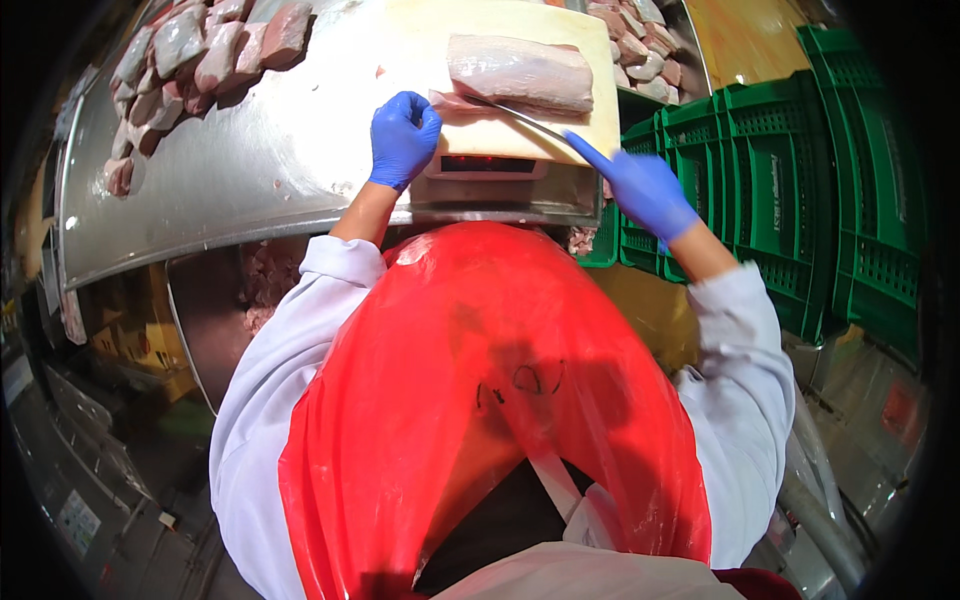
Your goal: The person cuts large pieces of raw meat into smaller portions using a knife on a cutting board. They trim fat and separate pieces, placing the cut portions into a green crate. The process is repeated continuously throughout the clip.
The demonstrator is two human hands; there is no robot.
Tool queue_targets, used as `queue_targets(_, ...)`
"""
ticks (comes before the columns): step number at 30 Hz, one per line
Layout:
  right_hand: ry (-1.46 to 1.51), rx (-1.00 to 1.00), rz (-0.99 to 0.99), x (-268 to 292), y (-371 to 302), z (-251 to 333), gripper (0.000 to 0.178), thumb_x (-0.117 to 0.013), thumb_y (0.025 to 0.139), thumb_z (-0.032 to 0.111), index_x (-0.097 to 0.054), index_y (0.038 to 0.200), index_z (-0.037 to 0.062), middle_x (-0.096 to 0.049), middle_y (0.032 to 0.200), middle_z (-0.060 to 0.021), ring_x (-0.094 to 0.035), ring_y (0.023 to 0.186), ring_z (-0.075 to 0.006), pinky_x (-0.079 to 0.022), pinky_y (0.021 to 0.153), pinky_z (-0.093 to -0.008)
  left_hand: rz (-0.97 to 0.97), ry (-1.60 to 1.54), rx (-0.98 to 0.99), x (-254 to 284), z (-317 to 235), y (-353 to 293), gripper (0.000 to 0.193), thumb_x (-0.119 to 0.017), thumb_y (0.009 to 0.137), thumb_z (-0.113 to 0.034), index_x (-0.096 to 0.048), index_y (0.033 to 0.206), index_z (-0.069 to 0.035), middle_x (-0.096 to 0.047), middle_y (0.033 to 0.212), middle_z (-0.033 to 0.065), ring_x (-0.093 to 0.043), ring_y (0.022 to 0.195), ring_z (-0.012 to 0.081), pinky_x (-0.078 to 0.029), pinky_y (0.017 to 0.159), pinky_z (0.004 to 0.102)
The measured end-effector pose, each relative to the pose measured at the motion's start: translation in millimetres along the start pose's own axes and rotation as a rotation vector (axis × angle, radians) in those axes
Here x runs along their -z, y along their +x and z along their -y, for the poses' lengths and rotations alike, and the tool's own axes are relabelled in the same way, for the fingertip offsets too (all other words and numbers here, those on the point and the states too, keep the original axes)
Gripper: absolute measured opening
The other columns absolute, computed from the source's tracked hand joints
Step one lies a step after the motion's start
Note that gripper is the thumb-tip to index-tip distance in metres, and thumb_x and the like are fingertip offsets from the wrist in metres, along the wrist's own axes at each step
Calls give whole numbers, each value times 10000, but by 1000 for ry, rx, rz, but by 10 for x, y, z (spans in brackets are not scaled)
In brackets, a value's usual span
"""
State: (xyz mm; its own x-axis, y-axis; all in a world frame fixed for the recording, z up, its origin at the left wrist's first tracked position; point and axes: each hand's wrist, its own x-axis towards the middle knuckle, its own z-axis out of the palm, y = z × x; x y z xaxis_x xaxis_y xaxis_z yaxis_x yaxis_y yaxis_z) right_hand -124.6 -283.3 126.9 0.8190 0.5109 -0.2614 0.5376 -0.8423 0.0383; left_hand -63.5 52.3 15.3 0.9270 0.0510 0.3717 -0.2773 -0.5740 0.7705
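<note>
A long pale slab of meat [520,72] lies on the white cutting board [410,30]. From its near left corner a thin pink strip of meat [455,102] sticks out. My left hand [403,140], in a blue glove, is closed at the end of this strip, its fingers pinched together. In my right hand [648,190], also gloved in blue, is a knife [535,124] with a blue handle. Its blade points left along the slab's near edge, and the tip reaches the strip. The right hand is slightly blurred.
A steel table [240,170] carries a heap of meat pieces [200,50] at the far left. More meat chunks [640,45] lie beyond the board's right side. Green crates [770,190] stand at the right. A display panel [487,165] sits below the board.
</note>
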Motion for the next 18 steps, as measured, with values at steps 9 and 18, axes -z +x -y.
queue_targets(9, 672, -214, -365, -521, -474, 330, 754, -600, 895, 54, -328, 1573, 236, -663, 829, -223, -646, 621, -366, -493, 579, -458, -48, -729, 202, 527, 359, 296, 51, -540, 989, -36, -543, 959, 4, -638, 1213, 201, -659, 1034, 248, -565, 884, 382)
queue_targets(18, 791, -470, -754, -258, 1016, 1189, 740, -556, 911, 110, -273, 1589, 201, -591, 633, -173, -611, 564, -368, -486, 572, -476, 111, -1051, 265, 777, 381, 982, 284, -516, 964, -112, -542, 1219, 9, -588, 873, 52, -540, 744, 152, -497, 766, 317)
